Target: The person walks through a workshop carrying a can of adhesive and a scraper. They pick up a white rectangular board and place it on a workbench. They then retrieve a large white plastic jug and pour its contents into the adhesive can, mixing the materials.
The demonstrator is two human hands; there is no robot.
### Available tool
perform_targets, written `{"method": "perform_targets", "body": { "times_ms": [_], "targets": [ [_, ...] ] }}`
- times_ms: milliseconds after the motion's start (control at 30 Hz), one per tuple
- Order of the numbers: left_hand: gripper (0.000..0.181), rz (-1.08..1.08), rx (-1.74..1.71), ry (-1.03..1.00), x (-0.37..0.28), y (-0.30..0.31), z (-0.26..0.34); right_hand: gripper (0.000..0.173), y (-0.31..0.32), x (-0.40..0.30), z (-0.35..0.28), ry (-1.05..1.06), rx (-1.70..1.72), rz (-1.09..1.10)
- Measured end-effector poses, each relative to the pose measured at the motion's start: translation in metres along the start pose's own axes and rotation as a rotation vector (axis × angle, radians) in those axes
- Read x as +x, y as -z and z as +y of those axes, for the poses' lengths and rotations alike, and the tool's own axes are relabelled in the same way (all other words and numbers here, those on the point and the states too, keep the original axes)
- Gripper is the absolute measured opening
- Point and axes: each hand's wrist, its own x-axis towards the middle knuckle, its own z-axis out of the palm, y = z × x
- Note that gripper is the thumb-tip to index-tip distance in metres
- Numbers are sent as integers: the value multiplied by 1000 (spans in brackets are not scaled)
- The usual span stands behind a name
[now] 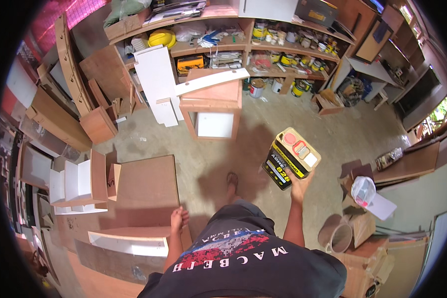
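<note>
My right hand grips the side of a rectangular metal can of contact adhesive, black and yellow with a gold top. The can is tilted, and its red cap and red carrying handle face up. It is held off the concrete floor. My left hand hangs at my side with curled fingers, and nothing shows in it. Below and beside that hand are a large brown board and an open-fronted wooden box with a white inside.
A wooden cabinet stands ahead with a white strip across its top. Behind it, shelving holds paint cans and tools. White panels lean left of the cabinet. To the right are a bucket and stacked boards.
</note>
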Motion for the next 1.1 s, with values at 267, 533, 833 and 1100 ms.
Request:
{"method": "perform_targets", "body": {
  "times_ms": [267,533,833,1100],
  "targets": [
    [32,104,179,231,66,3,-39,87,-189,177,42,-7,188,-288],
    [31,196,-22,389,222,-14,105,82,-340,240,29,233,-40,-362],
    [37,129,249,-340,573,-25,595,88,-475,247,33,54,-139,-96],
    [76,665,681,-894,748,-110,1000,97,-565,224,13,52,-452,251]
  ]
}}
